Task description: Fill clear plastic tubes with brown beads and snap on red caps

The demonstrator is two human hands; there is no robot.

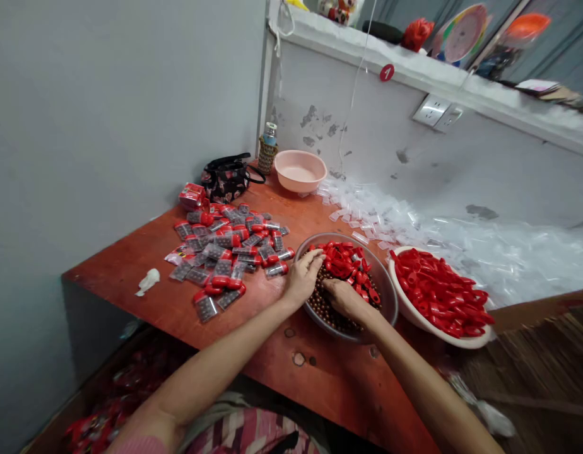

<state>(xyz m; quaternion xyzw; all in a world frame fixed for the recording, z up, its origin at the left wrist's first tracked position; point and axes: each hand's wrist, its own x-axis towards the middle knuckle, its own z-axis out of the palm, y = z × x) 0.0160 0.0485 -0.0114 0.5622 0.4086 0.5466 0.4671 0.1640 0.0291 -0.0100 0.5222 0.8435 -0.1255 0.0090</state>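
Note:
A grey metal bowl [390, 296] stands near the table's front edge, holding brown round beads [325, 305] and red plastic caps [341, 258]. My left hand [305, 276] is over the bowl's left rim, its fingers curled together; whatever they hold is hidden. Inside the bowl, my right hand [342, 296] reaches down to the beads with bent, closed fingers, their tips out of sight. On the left lies a pile of clear flat cases [218, 252] with red caps and dark round contents. Right of the bowl, a white basin [417, 315] is heaped with red plastic parts [436, 290].
Many clear plastic pieces [443, 246] are heaped along the wall. At the back stand a pink basin [300, 171], a bottle [269, 133] in a woven holder and a black flowered bag [225, 180]. A crumpled white tissue [148, 282] lies on the red table [111, 268].

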